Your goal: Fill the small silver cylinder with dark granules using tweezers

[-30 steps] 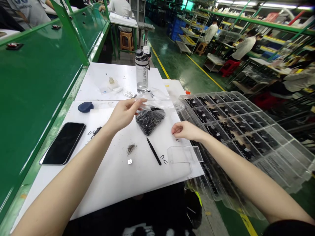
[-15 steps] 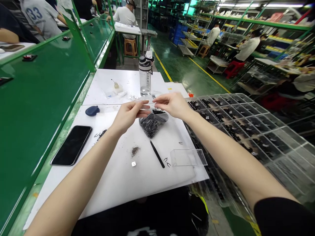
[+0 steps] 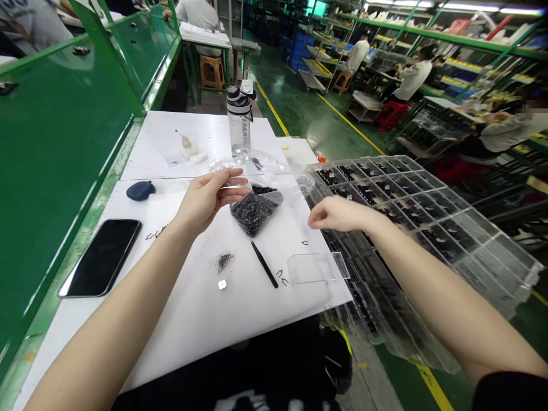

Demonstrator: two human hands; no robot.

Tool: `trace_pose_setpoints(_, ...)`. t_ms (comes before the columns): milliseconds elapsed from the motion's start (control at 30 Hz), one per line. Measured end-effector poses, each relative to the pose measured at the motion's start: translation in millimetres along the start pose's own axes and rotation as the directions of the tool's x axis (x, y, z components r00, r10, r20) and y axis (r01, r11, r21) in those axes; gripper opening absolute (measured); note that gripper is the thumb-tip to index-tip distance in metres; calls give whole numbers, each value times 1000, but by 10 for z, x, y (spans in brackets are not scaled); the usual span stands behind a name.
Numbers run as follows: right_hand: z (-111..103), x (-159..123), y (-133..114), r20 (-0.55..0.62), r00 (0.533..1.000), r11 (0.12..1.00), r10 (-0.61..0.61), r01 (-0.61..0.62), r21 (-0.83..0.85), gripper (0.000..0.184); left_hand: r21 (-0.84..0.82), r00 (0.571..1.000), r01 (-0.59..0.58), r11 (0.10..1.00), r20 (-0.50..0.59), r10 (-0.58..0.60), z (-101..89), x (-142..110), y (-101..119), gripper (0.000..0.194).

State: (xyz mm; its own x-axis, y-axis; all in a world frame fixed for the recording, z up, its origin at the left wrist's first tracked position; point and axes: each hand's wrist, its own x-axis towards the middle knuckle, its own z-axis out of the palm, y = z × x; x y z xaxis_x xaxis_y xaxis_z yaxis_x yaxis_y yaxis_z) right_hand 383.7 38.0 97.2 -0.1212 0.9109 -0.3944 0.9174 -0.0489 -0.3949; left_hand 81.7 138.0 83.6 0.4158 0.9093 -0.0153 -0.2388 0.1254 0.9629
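My left hand (image 3: 206,200) hovers at the left edge of a transparent plastic bag (image 3: 252,212) full of small black parts. Its fingers are stretched out and apart, with nothing visible in them. Over the table's right edge, near the transparent compartment tray (image 3: 398,197), is my right hand (image 3: 336,214). Its fingers are curled together and slightly blurred; anything between them is hidden. Black tweezers (image 3: 264,264) lie below the bag. Beside them are a few small black forked pieces (image 3: 281,278) and an open transparent plastic box (image 3: 314,268).
A phone (image 3: 103,257) and a dark blue pouch (image 3: 140,190) lie on the left. A water bottle (image 3: 240,125) stands behind the bag. Dark crumbs (image 3: 224,261) and a small white square (image 3: 222,284) lie in front. A green conveyor (image 3: 64,148) borders the table; people sit farther off.
My right hand has moved away from the bag and my left hand, rightward and down toward the compartment tray. My left hand stays beside the bag. The whole view has shifted slightly.
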Motion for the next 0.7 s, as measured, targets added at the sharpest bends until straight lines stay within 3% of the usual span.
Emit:
trace_pose_setpoints(133,349,75,119,171,985,997,15,0,-82,25,-5,1000,-7,1000,1,7,1,3,-16,30)
trace_pose_setpoints(267,538,149,149,175,985,995,-5,22,-98,26,5,1000,-17,1000,-3,17,-2,8,-33,29)
trace_pose_setpoints(400,469,128,95,106,994,995,-24,35,-96,25,19,1000,-22,1000,1,22,8,4,-38,28)
trace_pose_setpoints(567,491,-302,-316,-126,984,984,-129,112,-137,24,24,1000,-17,1000,-12,17,12,-15,-31,29)
trace_pose_setpoints(700,798,-596,-680,-37,937,920,-347,333,-209,13,23,1000,-9,1000,-11,10,27,-8,-29,29)
